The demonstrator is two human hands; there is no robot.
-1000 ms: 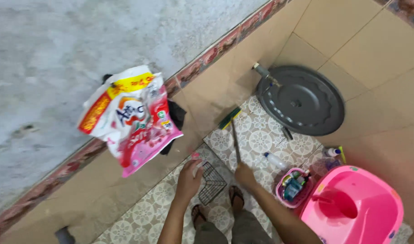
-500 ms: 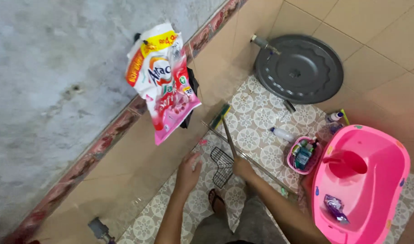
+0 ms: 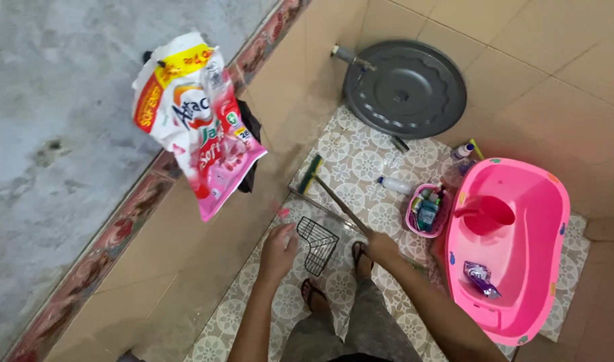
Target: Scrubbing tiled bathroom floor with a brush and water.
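My right hand [image 3: 382, 246] grips the end of a long thin handle whose green and yellow brush head [image 3: 311, 173] rests on the patterned floor tiles by the wall. My left hand [image 3: 278, 253] is curled on the left edge of a black wire rack [image 3: 318, 244], which stands tilted on the floor just ahead of my sandalled feet [image 3: 313, 293]. The handle runs diagonally from my right hand up and left, passing just behind the rack.
A pink and white detergent bag [image 3: 198, 127] hangs on the wall at left. A grey round lid [image 3: 405, 89] leans under a tap [image 3: 347, 55]. A pink tub [image 3: 515, 295], a pink basket of bottles [image 3: 427, 213] and a lying bottle [image 3: 394, 184] stand at right.
The view has swung, so the tub and lid now sit more to the left. The brush handle leans further left. Both hands keep their hold near the rack and the handle.
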